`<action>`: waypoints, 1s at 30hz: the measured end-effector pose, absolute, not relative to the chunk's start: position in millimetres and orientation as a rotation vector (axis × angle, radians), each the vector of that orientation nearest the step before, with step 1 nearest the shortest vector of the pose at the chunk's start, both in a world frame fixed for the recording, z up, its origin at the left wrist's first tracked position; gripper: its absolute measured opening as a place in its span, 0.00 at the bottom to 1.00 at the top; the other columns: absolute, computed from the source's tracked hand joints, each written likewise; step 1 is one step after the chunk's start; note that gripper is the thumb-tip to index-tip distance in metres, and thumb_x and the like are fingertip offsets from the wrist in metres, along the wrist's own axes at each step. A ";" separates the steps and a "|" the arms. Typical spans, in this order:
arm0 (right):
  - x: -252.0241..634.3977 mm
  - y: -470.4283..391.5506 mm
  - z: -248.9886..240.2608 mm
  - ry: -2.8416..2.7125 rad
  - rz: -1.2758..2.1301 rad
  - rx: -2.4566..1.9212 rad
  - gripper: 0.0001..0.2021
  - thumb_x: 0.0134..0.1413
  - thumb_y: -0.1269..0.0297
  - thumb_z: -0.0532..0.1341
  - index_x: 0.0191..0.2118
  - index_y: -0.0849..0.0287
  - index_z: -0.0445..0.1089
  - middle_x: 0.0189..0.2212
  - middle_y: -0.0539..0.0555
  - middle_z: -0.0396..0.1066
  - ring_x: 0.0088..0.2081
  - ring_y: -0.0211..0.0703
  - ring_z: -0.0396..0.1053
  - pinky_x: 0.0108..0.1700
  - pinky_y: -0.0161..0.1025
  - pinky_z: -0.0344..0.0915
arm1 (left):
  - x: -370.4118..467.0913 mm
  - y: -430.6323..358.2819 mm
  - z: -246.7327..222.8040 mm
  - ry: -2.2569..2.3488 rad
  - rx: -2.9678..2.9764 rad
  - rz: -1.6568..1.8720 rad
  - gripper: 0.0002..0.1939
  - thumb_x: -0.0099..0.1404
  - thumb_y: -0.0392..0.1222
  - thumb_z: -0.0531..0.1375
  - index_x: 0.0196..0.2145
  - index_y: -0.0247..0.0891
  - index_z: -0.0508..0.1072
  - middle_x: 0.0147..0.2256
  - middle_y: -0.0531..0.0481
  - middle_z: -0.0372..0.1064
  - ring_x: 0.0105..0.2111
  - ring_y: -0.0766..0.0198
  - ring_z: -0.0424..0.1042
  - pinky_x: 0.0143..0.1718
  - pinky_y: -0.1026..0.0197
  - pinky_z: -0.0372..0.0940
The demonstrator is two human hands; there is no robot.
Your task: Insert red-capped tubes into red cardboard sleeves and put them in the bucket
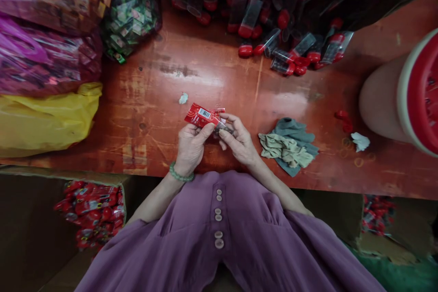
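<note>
Close in front of my body, my left hand [193, 144] pinches a red printed packet [202, 114] with a white barcode label, thumb on top. A green bead bracelet circles that wrist. My right hand [238, 138] closes its fingers and thumb on the packet's other end, where clear plastic and something dark show. What lies under the fingers there is partly hidden. A crumpled white scrap [183, 98] rests on the table [164, 132] just beyond my left hand. Right of my right hand lie crumpled grey-green cloths [289, 146].
Clear tubes with red caps [249, 18] heap along the far side. Filled plastic bags [51, 59] and a yellow bag [48, 118] crowd the left. A red-rimmed bucket [386, 91] stands right, near rubber bands [358, 162]. Below the edge, a carton [124, 200] holds red items.
</note>
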State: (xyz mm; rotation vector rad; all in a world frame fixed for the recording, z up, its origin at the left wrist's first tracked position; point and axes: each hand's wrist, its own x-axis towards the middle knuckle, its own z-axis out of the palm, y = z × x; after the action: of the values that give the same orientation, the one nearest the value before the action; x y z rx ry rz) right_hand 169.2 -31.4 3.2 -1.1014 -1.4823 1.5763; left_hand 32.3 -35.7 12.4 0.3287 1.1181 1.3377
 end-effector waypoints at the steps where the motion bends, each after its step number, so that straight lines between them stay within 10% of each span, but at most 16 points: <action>1: 168.5 -31.0 3.8 -1.476 1.570 -1.111 0.23 0.67 0.49 0.53 0.61 0.52 0.54 0.34 0.49 0.68 0.24 0.33 0.63 0.26 0.33 0.66 | 31.6 -35.4 13.3 1.116 0.340 1.335 0.15 0.46 0.47 0.76 0.29 0.38 0.80 0.28 0.52 0.78 0.27 0.68 0.74 0.36 0.64 0.69; 8: 168.0 -29.8 11.6 -1.691 1.390 -1.168 0.23 0.67 0.52 0.55 0.62 0.53 0.53 0.46 0.56 0.70 0.41 0.42 0.71 0.43 0.41 0.71 | 29.4 -33.5 21.0 1.047 0.345 1.290 0.16 0.47 0.48 0.75 0.31 0.38 0.81 0.32 0.49 0.80 0.35 0.61 0.78 0.46 0.57 0.70; 14: 158.1 -29.0 5.0 -1.515 1.483 -1.138 0.22 0.67 0.49 0.53 0.61 0.51 0.52 0.37 0.50 0.67 0.25 0.34 0.61 0.28 0.35 0.65 | 32.4 -33.8 21.6 1.046 0.354 1.291 0.19 0.47 0.53 0.75 0.31 0.37 0.80 0.31 0.48 0.79 0.33 0.60 0.77 0.36 0.59 0.71; 22: 163.1 -30.1 7.3 -1.639 1.496 -1.147 0.24 0.68 0.51 0.53 0.64 0.53 0.53 0.41 0.54 0.71 0.33 0.39 0.71 0.42 0.43 0.74 | 30.6 -31.7 16.8 1.069 0.335 1.348 0.19 0.49 0.57 0.73 0.28 0.38 0.79 0.26 0.51 0.76 0.24 0.67 0.70 0.25 0.64 0.67; 30: 163.3 -25.9 2.2 -1.504 1.532 -1.078 0.26 0.65 0.47 0.56 0.62 0.50 0.53 0.46 0.55 0.73 0.28 0.36 0.72 0.34 0.40 0.75 | 38.6 -33.9 19.9 1.068 0.365 1.222 0.24 0.46 0.59 0.74 0.22 0.34 0.75 0.18 0.54 0.66 0.16 0.74 0.60 0.17 0.67 0.56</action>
State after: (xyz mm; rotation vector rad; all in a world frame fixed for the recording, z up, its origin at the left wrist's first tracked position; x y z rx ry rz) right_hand 163.3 -25.9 2.2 -1.0776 -1.5037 1.5322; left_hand 38.6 -33.9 19.9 0.3648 1.0681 1.2221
